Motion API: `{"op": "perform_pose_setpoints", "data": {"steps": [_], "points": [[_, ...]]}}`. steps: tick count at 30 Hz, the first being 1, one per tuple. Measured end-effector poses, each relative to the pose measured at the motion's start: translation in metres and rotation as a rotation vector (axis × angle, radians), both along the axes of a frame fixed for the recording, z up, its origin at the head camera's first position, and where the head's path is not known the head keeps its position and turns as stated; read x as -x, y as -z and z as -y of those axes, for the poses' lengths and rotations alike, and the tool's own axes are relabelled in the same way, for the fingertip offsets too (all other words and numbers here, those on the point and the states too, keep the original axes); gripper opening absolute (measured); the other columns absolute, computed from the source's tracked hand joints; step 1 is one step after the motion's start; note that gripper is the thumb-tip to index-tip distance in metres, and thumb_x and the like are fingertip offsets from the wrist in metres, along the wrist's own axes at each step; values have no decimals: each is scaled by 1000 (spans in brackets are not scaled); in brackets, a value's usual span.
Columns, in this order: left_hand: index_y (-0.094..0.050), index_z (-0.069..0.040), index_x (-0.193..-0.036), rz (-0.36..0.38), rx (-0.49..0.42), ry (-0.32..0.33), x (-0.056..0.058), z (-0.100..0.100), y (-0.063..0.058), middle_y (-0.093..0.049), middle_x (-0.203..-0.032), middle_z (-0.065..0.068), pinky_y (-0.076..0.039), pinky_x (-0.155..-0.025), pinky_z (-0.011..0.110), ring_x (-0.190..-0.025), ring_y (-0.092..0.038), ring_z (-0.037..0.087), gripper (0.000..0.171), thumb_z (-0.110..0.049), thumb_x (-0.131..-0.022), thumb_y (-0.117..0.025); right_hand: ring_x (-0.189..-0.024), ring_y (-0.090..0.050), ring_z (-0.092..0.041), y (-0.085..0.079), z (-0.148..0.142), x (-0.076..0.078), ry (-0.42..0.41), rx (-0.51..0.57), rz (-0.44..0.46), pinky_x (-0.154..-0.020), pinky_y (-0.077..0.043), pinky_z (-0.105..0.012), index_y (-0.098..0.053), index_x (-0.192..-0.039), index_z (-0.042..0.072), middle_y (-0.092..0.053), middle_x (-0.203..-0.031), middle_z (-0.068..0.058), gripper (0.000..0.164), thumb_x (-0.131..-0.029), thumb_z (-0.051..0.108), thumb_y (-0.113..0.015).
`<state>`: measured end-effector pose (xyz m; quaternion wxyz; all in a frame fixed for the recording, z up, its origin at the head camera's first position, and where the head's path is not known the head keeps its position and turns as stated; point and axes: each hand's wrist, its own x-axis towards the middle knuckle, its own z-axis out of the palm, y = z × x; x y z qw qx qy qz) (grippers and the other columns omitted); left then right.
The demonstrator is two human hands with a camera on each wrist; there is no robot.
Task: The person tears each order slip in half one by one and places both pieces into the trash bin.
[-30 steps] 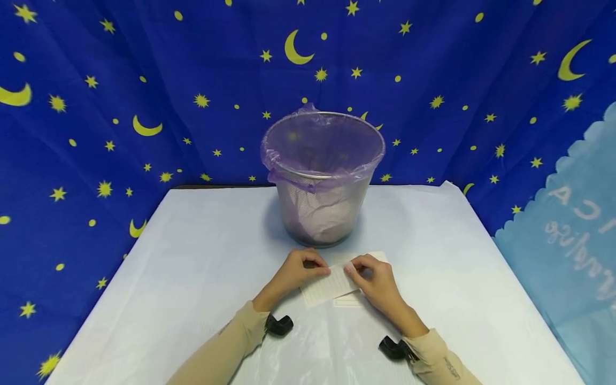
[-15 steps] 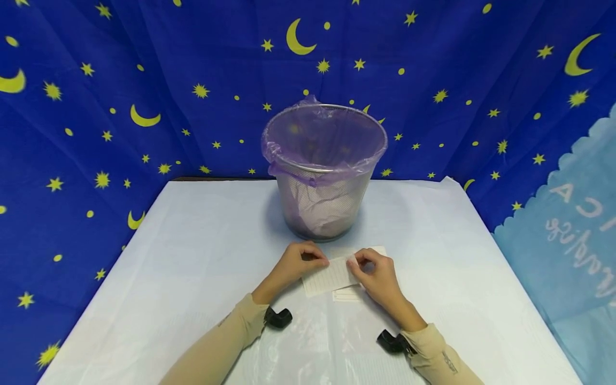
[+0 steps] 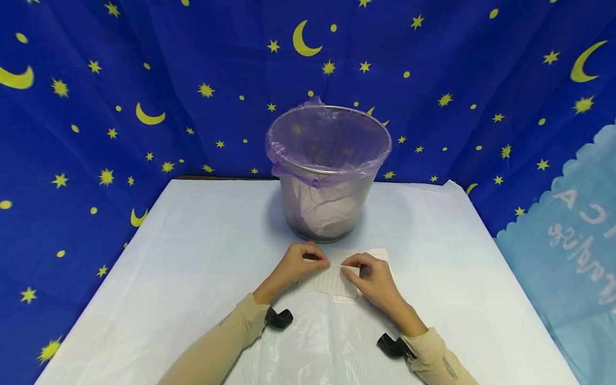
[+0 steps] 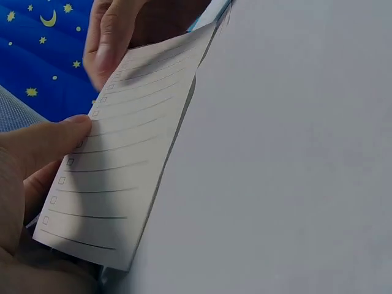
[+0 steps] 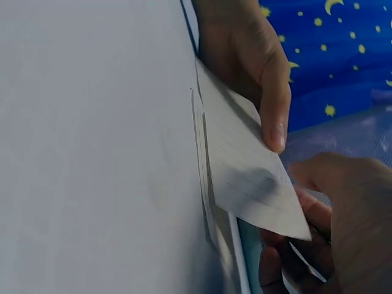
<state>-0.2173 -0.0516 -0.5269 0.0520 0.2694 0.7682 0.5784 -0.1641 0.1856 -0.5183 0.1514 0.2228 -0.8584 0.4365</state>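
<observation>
A small lined sheet of paper [image 3: 337,280] with a column of checkboxes is raised at a slant over the table in front of the bin. My left hand [image 3: 300,262] pinches its far edge, thumb on the printed face in the left wrist view. My right hand [image 3: 375,275] is at the same edge a little to the right, thumb [image 5: 312,171] and bent fingers close about it. More paper [image 3: 380,254] lies flat beneath, partly hidden by the sheet and the right hand.
Behind the hands stands a mesh wastebasket [image 3: 322,208] lined with a purple plastic bag [image 3: 332,139]. A white cover lies over the table [image 3: 216,230]. Blue star-and-moon cloth [image 3: 231,64] hangs around the back and sides, with a light blue cloth [image 3: 577,240] at right.
My right hand has slid left along the sheet's edge toward the left hand, uncovering the sheet's right corner. The sheet has turned slightly and covers more of the paper below.
</observation>
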Motion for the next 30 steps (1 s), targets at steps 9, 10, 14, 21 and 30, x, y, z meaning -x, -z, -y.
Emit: {"op": "perform_pose_setpoints", "data": {"steps": [9,10,14,21,30], "points": [[-78,-14,-87,-9,-41,-11,-5,-7,-10,-70,-88,1,-53,-85,38,-86,-65,16,6,-19,-84,-80,-78,-64,-4,-16,16,2,-19,6,-11,-73,-53,-29,-73,-94,23,-70,-85,13,5,-90,22,-75],[-78,-12,-87,-16,-51,-13,-5,-8,-11,-70,-88,2,-53,-85,40,-85,-65,17,6,-16,-84,-79,-77,-64,-4,-18,17,2,-12,11,-17,-72,-53,-29,-73,-93,23,-70,-84,13,5,-89,20,-75],[-77,-5,-86,-32,-78,-9,-7,-10,-19,-68,-87,8,-53,-82,40,-83,-64,18,5,-9,-84,-79,-75,-64,-5,-22,19,3,5,18,-25,-71,-52,-28,-73,-91,22,-70,-82,13,6,-88,17,-76],[-77,-13,-86,-58,-88,23,-3,-5,-33,-69,-87,1,-54,-80,31,-83,-64,13,5,-18,-84,-80,-76,-64,-5,-32,21,6,26,10,-30,-72,-52,-27,-72,-90,23,-70,-82,12,8,-88,17,-76],[-77,-3,-89,-81,-107,50,1,-6,-67,-69,-87,10,-54,-79,36,-82,-64,22,5,-7,-86,-76,-80,-65,-8,-66,23,7,18,56,-11,-77,-53,-31,-73,-93,24,-71,-85,11,7,-89,20,-76]]}}
